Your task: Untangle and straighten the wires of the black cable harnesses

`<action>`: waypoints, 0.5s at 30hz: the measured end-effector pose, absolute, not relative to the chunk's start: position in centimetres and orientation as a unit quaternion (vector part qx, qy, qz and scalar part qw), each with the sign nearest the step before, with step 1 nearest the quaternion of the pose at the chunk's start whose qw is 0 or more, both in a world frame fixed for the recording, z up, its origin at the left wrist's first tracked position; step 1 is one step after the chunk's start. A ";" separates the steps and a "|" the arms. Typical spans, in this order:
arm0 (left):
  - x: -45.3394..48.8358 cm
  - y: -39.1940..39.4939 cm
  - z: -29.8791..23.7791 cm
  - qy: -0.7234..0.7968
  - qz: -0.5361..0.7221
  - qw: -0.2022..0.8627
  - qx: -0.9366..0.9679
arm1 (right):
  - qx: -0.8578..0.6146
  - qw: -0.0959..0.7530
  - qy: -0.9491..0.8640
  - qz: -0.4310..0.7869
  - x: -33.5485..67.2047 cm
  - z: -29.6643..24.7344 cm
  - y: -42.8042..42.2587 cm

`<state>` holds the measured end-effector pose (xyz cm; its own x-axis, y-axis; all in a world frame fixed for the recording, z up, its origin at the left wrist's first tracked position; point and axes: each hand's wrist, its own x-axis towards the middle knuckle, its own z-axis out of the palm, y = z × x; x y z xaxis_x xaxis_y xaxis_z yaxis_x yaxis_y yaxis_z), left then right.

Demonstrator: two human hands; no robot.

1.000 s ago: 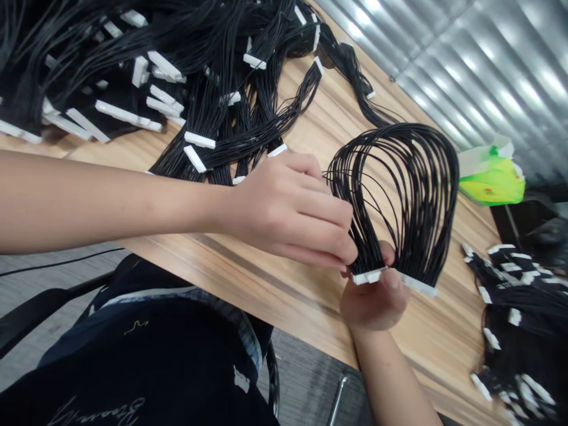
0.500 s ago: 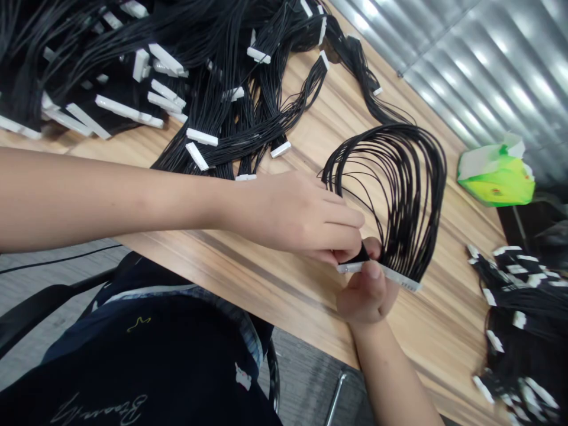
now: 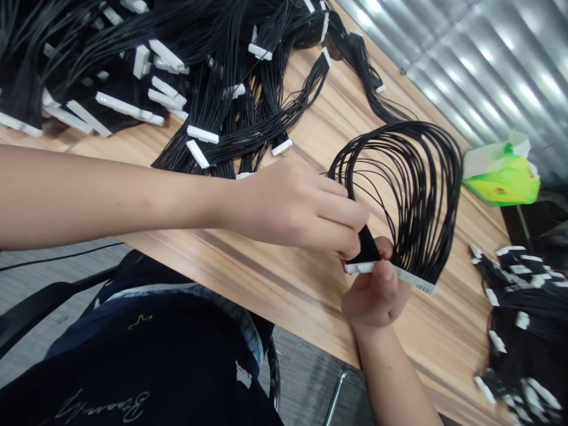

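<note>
My right hand point(image 3: 377, 293) pinches a long white connector point(image 3: 415, 278) between its thumb and fingers, near the connector's middle. Many thin black wires point(image 3: 426, 195) rise from this connector and bend over in a wide loop above the table. My left hand point(image 3: 297, 207), back upward, has its fingers closed on the wires at the connector's left end. Its fingertips are partly hidden behind the knuckles. Together the connector and wires form one wire harness, held just above the wood-grain tabletop point(image 3: 284, 278).
A big heap of black wire harnesses point(image 3: 231, 65) with white connectors covers the far left. Another pile point(image 3: 528, 319) lies at the right. A green and white tissue pack point(image 3: 501, 177) sits near the corrugated metallic panel point(image 3: 488, 65). A chair armrest point(image 3: 57, 296) shows at lower left.
Both hands and the harness have shifted slightly to the right. The wire loop has swung right and looks wider. Each hand keeps its hold.
</note>
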<state>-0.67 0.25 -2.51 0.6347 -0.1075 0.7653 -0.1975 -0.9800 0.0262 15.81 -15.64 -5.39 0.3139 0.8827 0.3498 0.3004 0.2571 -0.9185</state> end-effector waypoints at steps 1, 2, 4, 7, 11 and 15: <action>-0.6 0.2 -2.6 -0.078 0.409 0.049 0.908 | -0.546 0.592 -0.549 0.224 15.8 -5.4 -15.5; -0.4 0.1 -2.6 -0.073 0.392 0.046 0.916 | -0.545 0.586 -0.562 0.207 15.9 -5.4 -15.3; -0.2 0.1 -2.5 -0.070 0.361 0.027 0.929 | -0.566 0.557 -0.578 0.189 16.0 -5.3 -15.2; -0.1 0.1 -2.3 -0.073 0.350 -0.015 0.934 | -0.593 0.532 -0.564 0.219 16.0 -5.1 -15.3; -0.6 0.5 -1.9 -0.065 0.407 0.040 0.910 | -0.601 0.619 -0.403 0.307 15.6 -4.4 -14.6; -1.0 0.9 -1.4 -0.025 0.443 0.097 0.891 | -0.610 0.698 -0.291 0.238 16.0 -3.6 -13.3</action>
<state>-1.04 0.91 -1.39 0.6063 0.0418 0.7941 -0.1292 -0.9802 0.1503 16.00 -13.30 -3.65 0.7177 0.6868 0.1150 0.0221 0.1426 -0.9895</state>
